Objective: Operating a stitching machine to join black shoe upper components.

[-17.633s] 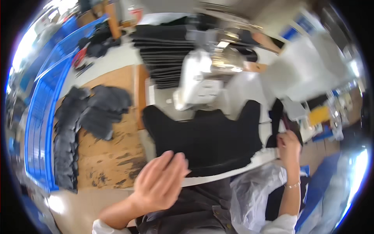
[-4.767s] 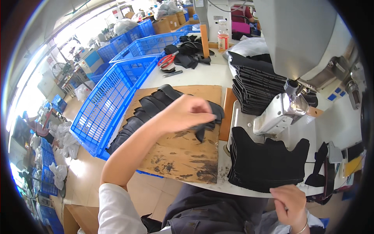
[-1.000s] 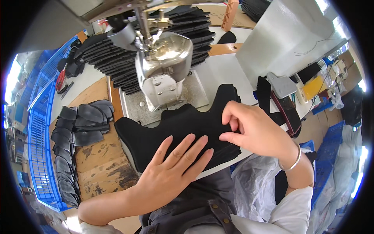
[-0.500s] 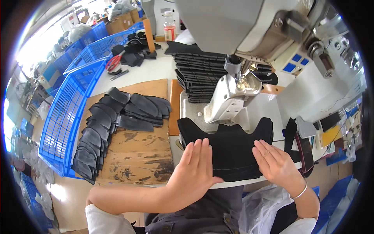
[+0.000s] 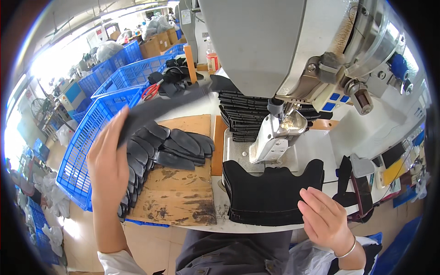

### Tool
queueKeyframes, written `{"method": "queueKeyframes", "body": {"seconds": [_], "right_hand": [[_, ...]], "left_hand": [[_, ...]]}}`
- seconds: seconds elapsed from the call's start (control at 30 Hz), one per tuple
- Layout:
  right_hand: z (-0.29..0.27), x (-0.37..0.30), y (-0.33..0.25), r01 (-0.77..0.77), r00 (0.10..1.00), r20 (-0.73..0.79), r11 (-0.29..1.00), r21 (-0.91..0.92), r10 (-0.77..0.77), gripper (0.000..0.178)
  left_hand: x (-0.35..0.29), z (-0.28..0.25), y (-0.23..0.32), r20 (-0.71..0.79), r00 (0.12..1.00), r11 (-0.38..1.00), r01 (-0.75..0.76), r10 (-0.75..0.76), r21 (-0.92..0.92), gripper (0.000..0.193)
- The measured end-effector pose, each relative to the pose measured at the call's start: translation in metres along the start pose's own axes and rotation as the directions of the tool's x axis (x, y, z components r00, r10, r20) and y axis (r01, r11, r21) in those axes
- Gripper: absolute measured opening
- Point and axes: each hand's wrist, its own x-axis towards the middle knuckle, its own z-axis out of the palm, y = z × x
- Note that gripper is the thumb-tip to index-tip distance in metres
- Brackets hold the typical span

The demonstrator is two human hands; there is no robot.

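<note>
My left hand [image 5: 107, 160] is raised over the left side of the table, gripping one end of a dark curved strip [image 5: 160, 107] whose far end is blurred by motion. Below it, overlapping dark leather-like pieces [image 5: 183, 149] lie on a stained brown board [image 5: 183, 197]. A stack of black cut panels [image 5: 270, 195], notched along the far edge, lies before the sewing machine post [image 5: 273, 144]. At the stack's right edge is my right hand [image 5: 325, 220], palm down, fingers extended and holding nothing.
The machine head [image 5: 252, 41] overhangs the work. Behind the post stands a tall pile of black pieces [image 5: 238, 114]. Blue crates [image 5: 75, 169] line the left, with red-handled scissors [image 5: 151, 90] nearby. A bottle [image 5: 211, 59] stands at the back.
My left hand has left the panel stack and risen to the left, now with a dark strip. The right hand has shifted slightly down at the stack's edge. The view has tilted up.
</note>
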Motion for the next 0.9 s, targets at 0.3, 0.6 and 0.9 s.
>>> {"method": "queueKeyframes", "body": {"seconds": [0.3, 0.6, 0.9], "right_hand": [[0.013, 0.002, -0.010, -0.021, 0.998, 0.063, 0.990, 0.138, 0.012, 0.031], [0.013, -0.019, -0.005, -0.112, 0.983, 0.167, 0.970, 0.213, 0.077, 0.034], [0.021, -0.004, -0.014, -0.075, 0.985, 0.174, 0.945, 0.318, 0.020, 0.038]], "left_hand": [[0.127, 0.140, 0.024, 0.138, 0.913, 0.921, -0.366, 0.383, -0.135, 0.031], [0.089, 0.157, -0.054, 0.248, 0.954, 0.961, -0.105, 0.170, -0.256, 0.023], [0.034, 0.220, -0.137, 0.763, 0.646, 0.998, 0.048, -0.008, -0.030, 0.029]]}}
